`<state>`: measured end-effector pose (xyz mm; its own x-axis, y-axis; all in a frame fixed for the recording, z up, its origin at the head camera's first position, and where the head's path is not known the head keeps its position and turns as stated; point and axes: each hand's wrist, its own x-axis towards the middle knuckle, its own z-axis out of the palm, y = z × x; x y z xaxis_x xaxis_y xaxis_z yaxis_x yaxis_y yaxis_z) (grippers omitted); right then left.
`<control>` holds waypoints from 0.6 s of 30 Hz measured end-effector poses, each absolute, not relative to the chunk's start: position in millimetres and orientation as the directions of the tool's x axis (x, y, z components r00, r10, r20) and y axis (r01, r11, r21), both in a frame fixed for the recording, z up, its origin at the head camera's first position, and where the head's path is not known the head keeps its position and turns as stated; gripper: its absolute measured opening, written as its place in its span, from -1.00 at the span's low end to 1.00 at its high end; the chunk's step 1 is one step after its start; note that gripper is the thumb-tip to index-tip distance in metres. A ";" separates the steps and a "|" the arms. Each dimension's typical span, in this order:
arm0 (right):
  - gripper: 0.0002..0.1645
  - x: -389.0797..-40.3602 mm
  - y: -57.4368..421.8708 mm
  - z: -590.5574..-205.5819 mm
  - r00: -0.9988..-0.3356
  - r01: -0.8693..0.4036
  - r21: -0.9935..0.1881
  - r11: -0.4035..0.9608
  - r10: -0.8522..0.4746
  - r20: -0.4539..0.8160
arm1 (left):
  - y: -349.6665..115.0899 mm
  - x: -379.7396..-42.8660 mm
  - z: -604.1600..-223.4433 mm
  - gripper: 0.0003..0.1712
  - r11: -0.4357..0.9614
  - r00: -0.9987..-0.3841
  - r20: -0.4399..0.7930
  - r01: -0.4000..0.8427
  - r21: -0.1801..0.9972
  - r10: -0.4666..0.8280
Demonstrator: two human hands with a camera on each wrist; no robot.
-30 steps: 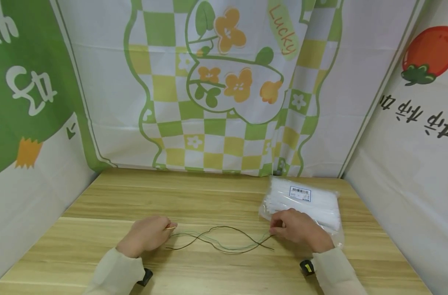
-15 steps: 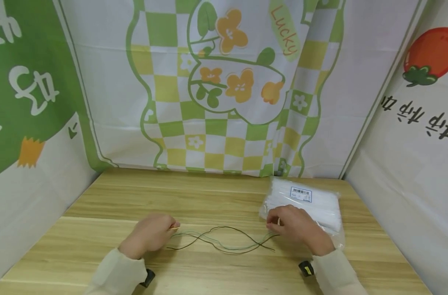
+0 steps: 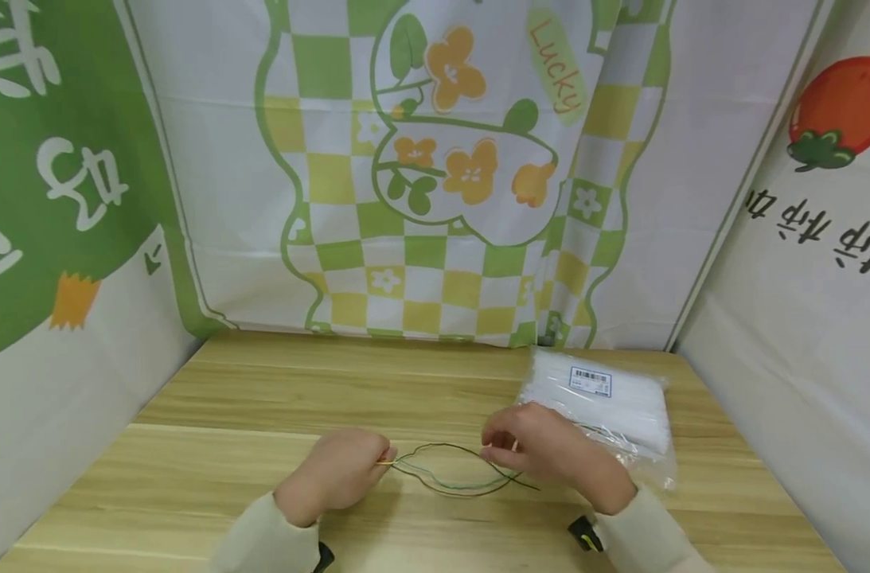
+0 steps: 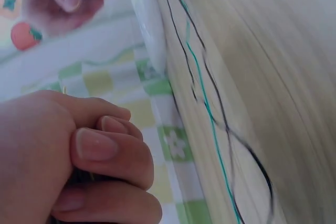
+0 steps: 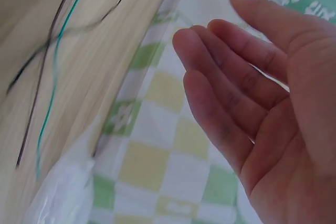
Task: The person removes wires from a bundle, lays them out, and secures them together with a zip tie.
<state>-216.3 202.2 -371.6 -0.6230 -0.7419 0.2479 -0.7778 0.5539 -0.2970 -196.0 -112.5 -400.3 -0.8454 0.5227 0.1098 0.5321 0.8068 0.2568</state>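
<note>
In the head view, two thin dark wires (image 3: 445,445) and a thin green wire (image 3: 454,487) lie crossing each other in loose curves on the wooden table. At their left end my left hand (image 3: 341,469) pinches a thin yellow strand (image 3: 386,462); its fingers (image 4: 113,156) are curled in the left wrist view, and most of the strand is hidden. Over the wires' right end hovers my right hand (image 3: 542,446). The right wrist view shows that hand (image 5: 257,87) with relaxed fingers, thumb apart, holding nothing.
A clear plastic bag (image 3: 621,398) of white contents, with a barcode label, lies behind the right hand. Printed cloth (image 3: 435,263) hangs at the back and both sides of the wooden table (image 3: 277,390).
My left hand has moved right with the yellow strand, covering the wires' left ends. My right hand has moved left, away from the bag, over the wires. The head view has shifted slightly.
</note>
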 end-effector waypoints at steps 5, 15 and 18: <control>-0.84 -203.1 181.1 -369.2 -0.561 -0.823 -0.261 0.504 -0.791 0.243 | -90.3 -188.9 -396.2 -0.42 0.762 -0.788 0.170 0.615 0.201 0.591; -0.78 -191.4 161.0 -375.2 -0.447 -0.895 -0.171 0.413 -0.831 0.330 | -62.0 -178.7 -395.7 -0.54 0.734 -0.762 0.142 0.647 0.207 0.632; -0.77 -189.4 157.2 -376.9 -0.436 -0.900 -0.176 0.399 -0.830 0.347 | -56.2 -175.6 -396.5 -0.56 0.727 -0.755 0.126 0.654 0.210 0.643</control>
<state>-189.4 157.2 -376.9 -0.4361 -0.8303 0.3470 -0.8999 0.3992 -0.1757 -175.6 -56.2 -396.5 -0.7553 0.6430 0.1264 0.6539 0.7267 0.2104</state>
